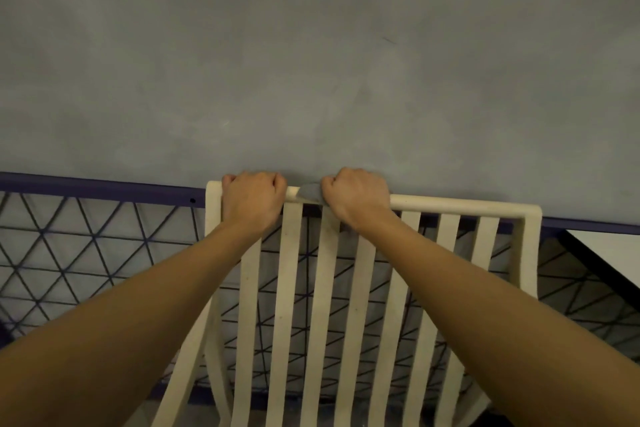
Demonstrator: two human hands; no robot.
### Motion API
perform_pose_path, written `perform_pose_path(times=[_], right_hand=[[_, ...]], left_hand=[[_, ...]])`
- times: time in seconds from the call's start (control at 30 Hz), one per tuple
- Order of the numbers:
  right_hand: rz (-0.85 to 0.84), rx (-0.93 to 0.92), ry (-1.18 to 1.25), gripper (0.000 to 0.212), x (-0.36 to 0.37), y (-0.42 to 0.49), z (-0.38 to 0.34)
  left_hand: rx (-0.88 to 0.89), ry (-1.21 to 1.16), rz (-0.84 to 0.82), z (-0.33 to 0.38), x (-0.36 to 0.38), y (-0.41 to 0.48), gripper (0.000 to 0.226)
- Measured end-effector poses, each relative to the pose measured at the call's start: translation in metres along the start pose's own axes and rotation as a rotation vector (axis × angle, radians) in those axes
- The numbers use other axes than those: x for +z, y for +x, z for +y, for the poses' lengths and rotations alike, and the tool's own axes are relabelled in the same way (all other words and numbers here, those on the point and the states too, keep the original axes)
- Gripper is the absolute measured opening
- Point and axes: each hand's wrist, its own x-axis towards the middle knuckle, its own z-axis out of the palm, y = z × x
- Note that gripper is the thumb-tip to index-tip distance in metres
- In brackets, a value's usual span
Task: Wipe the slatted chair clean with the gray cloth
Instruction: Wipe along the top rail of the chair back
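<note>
The slatted chair [287, 288], cream-coloured, fills the lower middle of the frame. Its top rail [460, 206] runs across just below centre, and its vertical slats drop toward the bottom edge. Both forearms reach up from the lower corners to that rail.

The left hand [251, 199] is at the rail's left corner, its fingers [263, 179] curled over the bar and grasping it. Just to the right, the right hand [356, 196] is clenched around the gray cloth [310, 192] and holds it against the top rail. A small fold of cloth pokes out on the bar between the two hands, which sit near each other without touching.

A plain gray wall [311, 62] covers the upper half of the frame. Behind the chair a dark rail [104, 188] tops a mesh panel [69, 253] of triangular wire, visible at left and through the slats.
</note>
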Motion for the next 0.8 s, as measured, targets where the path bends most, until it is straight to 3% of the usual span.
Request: perform_pose_path(times=[0.1,0.2,0.33,0.47,0.63,0.73,0.8], right_hand=[[-0.066,0.054,0.036,0.031,-0.002,0.013,0.000],[0.057,-0.105,-0.107,0.030,0.004,-0.003,0.009],[0.219,-0.232,-0.006,0.033,0.009,-0.023,0.038],[0.020,-0.122,-0.214,0.015,-0.002,-0.024,0.047],[-0.167,-0.062,-0.218,0.024,-0.018,0.005,0.030],[-0.159,-0.049,-0.229,0.013,-0.014,-0.001,0.026],[0.008,-0.155,-0.213,0.012,-0.005,-0.016,0.037]], left_hand=[[0.036,-0.116,-0.105,0.008,-0.005,0.009,0.039],[0.149,-0.085,-0.127,0.020,-0.002,0.012,0.041],[0.190,0.019,-0.061,0.019,0.001,0.007,0.033],[0.161,0.096,-0.105,0.026,-0.003,0.005,0.028],[0.148,0.163,-0.074,0.031,-0.004,0.001,0.020],[0.177,0.248,-0.082,0.032,-0.008,-0.003,0.013],[0.187,0.283,-0.081,0.032,-0.009,-0.005,0.011]])
